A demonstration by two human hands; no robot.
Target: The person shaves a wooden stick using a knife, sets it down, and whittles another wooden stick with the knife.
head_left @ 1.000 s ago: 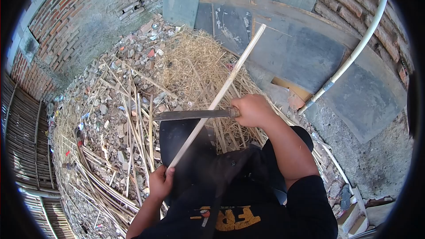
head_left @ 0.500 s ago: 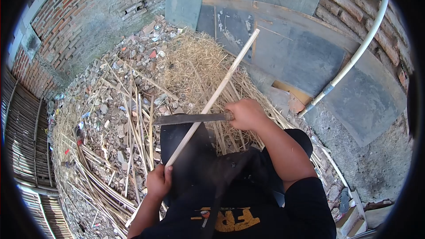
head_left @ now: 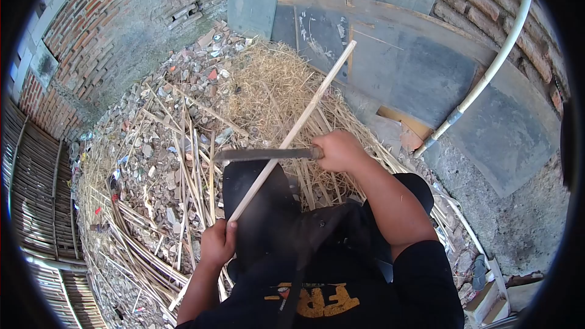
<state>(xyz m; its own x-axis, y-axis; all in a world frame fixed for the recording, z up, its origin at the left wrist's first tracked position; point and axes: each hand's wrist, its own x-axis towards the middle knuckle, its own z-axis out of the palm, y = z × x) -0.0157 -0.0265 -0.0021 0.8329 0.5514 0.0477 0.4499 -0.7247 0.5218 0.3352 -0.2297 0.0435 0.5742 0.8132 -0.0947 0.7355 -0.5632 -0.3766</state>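
Note:
My left hand (head_left: pixel 218 242) is closed round the lower end of a long pale bamboo strip (head_left: pixel 309 108). From there the strip slants up and away to the right, across my dark-trousered leg (head_left: pixel 259 186). Gripped in my right hand (head_left: pixel 338 151) is the handle of a machete (head_left: pixel 262 154). Its dark blade points left and lies across the strip, just above my knee. Whether the edge bites into the strip I cannot tell.
Curly shavings (head_left: pixel 268 79) heap up in front of me. Bamboo strips (head_left: pixel 143 250) lie over rubble (head_left: pixel 152 164) to the left. Grey boards (head_left: pixel 408 79) lean on the wall at right, beside a pale pipe (head_left: pixel 487 76). A bamboo screen (head_left: pixel 36 183) stands at far left.
The machete has shifted slightly up along the strip and its blade lies more level. Both hands keep their hold, and the view has moved a little.

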